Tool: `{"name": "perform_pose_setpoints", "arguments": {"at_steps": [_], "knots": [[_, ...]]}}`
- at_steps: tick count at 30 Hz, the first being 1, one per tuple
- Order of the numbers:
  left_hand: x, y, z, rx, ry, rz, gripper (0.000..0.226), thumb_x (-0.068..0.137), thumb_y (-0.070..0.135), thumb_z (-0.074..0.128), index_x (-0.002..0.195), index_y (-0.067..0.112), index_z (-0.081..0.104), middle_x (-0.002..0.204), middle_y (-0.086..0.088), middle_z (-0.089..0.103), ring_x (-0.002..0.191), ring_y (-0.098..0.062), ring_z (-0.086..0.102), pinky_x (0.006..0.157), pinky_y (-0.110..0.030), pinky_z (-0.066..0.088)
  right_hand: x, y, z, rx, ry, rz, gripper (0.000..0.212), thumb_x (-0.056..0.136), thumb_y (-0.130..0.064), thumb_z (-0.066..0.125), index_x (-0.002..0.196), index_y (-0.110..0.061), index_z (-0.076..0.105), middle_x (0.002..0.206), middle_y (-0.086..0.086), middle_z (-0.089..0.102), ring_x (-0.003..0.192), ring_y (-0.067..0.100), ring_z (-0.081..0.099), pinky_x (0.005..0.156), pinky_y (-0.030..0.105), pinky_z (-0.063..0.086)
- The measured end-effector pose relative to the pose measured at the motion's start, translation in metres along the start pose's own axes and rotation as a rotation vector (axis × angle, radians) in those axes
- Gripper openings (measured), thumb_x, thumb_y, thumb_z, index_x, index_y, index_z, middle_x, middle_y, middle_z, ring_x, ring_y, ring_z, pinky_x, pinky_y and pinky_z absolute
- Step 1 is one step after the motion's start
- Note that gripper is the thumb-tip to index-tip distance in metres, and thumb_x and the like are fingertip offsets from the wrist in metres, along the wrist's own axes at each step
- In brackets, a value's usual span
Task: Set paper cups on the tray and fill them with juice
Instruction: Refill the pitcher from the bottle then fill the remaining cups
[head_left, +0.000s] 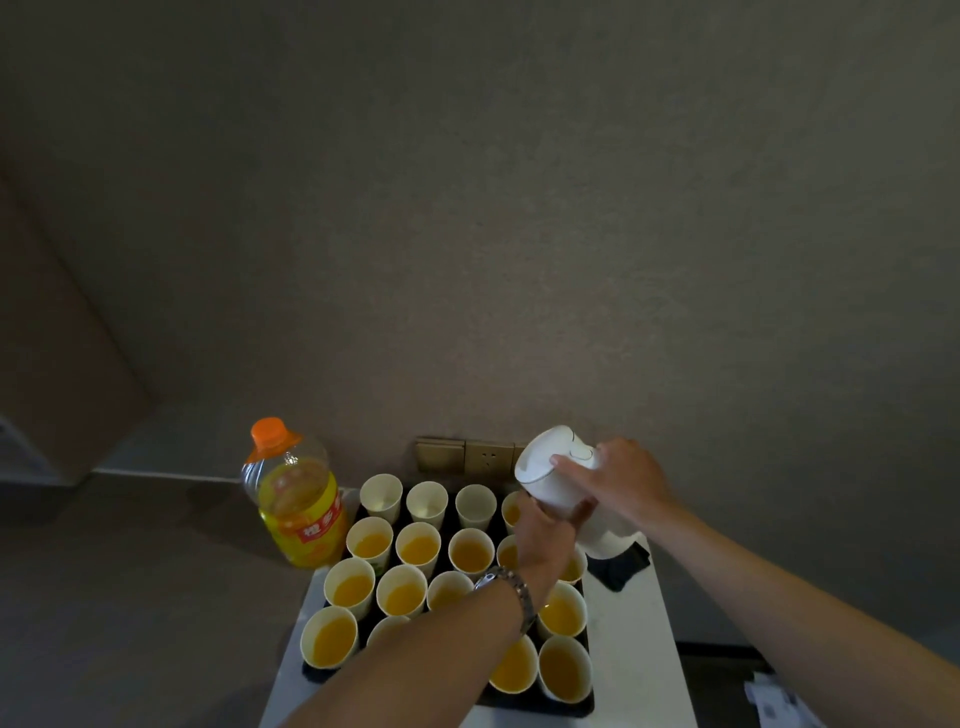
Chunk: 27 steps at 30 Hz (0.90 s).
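A black tray (540, 709) on a white table (634, 649) holds several white paper cups. Most are filled with orange juice, like the filled cup (418, 551). Three cups in the back row stand empty, among them the empty cup (382, 493). A white jug (550, 467) hangs tilted over the tray's back right corner, spout toward the cups. My right hand (626, 483) grips the jug from the right, thumb on its top. My left hand (545, 527) reaches across the tray and holds the jug from below. The cups under my left arm are partly hidden.
A large orange juice bottle (298, 514) with an orange cap stands left of the tray, about two-thirds full. A black object (621, 566) lies on the table right of the tray. Wall sockets (485, 457) sit just behind the cups.
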<state>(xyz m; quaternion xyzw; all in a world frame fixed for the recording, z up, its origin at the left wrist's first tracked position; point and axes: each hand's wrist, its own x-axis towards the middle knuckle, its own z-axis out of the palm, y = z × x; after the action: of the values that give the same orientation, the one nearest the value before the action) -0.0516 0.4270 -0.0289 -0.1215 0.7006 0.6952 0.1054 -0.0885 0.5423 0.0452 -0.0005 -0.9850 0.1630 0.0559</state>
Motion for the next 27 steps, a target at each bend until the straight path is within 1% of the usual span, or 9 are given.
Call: {"name": "perform_pose_setpoints", "arguments": {"at_steps": [2, 6, 9, 12, 14, 17, 21, 24, 27], "knots": [[-0.001, 0.004, -0.004, -0.006, 0.012, 0.016, 0.106, 0.058, 0.061, 0.079, 0.144, 0.021, 0.032, 0.126, 0.006, 0.056, 0.114, -0.012, 0.056, 0.103, -0.035, 0.051, 0.001, -0.002, 0.002, 0.031, 0.008, -0.008, 0.067, 0.082, -0.081, 0.049, 0.056, -0.02, 0.049, 0.057, -0.005, 0.051, 0.053, 0.01, 0.051, 0.05, 0.027, 0.035], [0.004, -0.001, -0.012, 0.003, 0.063, 0.052, 0.119, 0.048, 0.08, 0.08, 0.144, 0.028, 0.033, 0.133, 0.007, 0.06, 0.123, -0.017, 0.06, 0.103, -0.039, 0.054, 0.004, -0.009, 0.005, 0.047, 0.006, -0.019, 0.068, 0.082, -0.082, 0.048, 0.057, -0.019, 0.053, 0.056, -0.004, 0.054, 0.053, 0.011, 0.054, 0.052, 0.029, 0.038], [0.01, -0.007, -0.018, 0.001, 0.081, 0.056, 0.131, 0.031, 0.097, 0.068, 0.139, 0.032, 0.034, 0.131, 0.009, 0.061, 0.118, -0.015, 0.062, 0.1, -0.043, 0.056, 0.007, -0.015, 0.009, 0.064, 0.019, -0.023, 0.071, 0.079, -0.084, 0.047, 0.055, -0.018, 0.053, 0.053, -0.003, 0.054, 0.049, 0.011, 0.052, 0.05, 0.03, 0.038], [0.004, 0.001, -0.028, 0.006, 0.072, 0.074, 0.125, 0.037, 0.09, 0.068, 0.14, 0.027, 0.035, 0.127, 0.01, 0.059, 0.115, -0.012, 0.061, 0.097, -0.033, 0.056, 0.008, -0.024, 0.013, 0.06, 0.015, -0.018, 0.071, 0.078, -0.085, 0.047, 0.056, -0.018, 0.055, 0.053, -0.003, 0.055, 0.051, 0.012, 0.055, 0.05, 0.033, 0.043], [0.001, 0.005, -0.033, 0.012, 0.057, 0.078, 0.108, 0.053, 0.074, 0.073, 0.14, 0.023, 0.035, 0.123, 0.012, 0.057, 0.113, -0.01, 0.059, 0.09, -0.022, 0.053, 0.01, -0.03, 0.014, 0.058, 0.012, -0.026, 0.067, 0.081, -0.081, 0.05, 0.055, -0.02, 0.05, 0.054, -0.004, 0.052, 0.051, 0.011, 0.053, 0.05, 0.029, 0.038], [0.006, 0.001, -0.039, 0.012, 0.061, 0.066, 0.091, 0.069, 0.059, 0.08, 0.139, 0.023, 0.036, 0.126, 0.009, 0.059, 0.116, -0.014, 0.062, 0.091, -0.025, 0.054, 0.015, -0.036, 0.018, 0.045, 0.011, -0.062, 0.067, 0.08, -0.083, 0.049, 0.054, -0.021, 0.048, 0.052, -0.004, 0.051, 0.05, 0.011, 0.052, 0.049, 0.029, 0.036], [0.014, -0.005, -0.046, 0.025, 0.085, 0.044, 0.096, 0.066, 0.063, 0.082, 0.139, 0.019, 0.038, 0.132, 0.001, 0.063, 0.117, -0.017, 0.063, 0.099, -0.036, 0.056, 0.02, -0.043, 0.026, 0.025, 0.014, -0.059, 0.072, 0.076, -0.087, 0.045, 0.054, -0.018, 0.052, 0.051, -0.003, 0.053, 0.05, 0.013, 0.054, 0.05, 0.033, 0.04], [0.016, -0.008, -0.049, -0.019, 0.07, 0.016, 0.104, 0.056, 0.07, 0.08, 0.138, 0.019, 0.04, 0.131, 0.0, 0.063, 0.115, -0.016, 0.063, 0.095, -0.03, 0.055, 0.021, -0.047, 0.03, 0.01, 0.0, -0.055, 0.078, 0.073, -0.091, 0.038, 0.057, -0.017, 0.058, 0.054, -0.003, 0.058, 0.053, 0.013, 0.059, 0.056, 0.037, 0.051], [0.019, -0.013, -0.05, -0.033, 0.053, -0.023, 0.097, 0.063, 0.061, 0.082, 0.139, 0.02, 0.039, 0.132, 0.001, 0.061, 0.117, -0.015, 0.061, 0.095, -0.027, 0.053, 0.022, -0.049, 0.032, -0.001, -0.024, -0.073, 0.074, 0.074, -0.09, 0.039, 0.058, -0.02, 0.058, 0.055, -0.005, 0.058, 0.054, 0.012, 0.059, 0.055, 0.034, 0.05]]}}
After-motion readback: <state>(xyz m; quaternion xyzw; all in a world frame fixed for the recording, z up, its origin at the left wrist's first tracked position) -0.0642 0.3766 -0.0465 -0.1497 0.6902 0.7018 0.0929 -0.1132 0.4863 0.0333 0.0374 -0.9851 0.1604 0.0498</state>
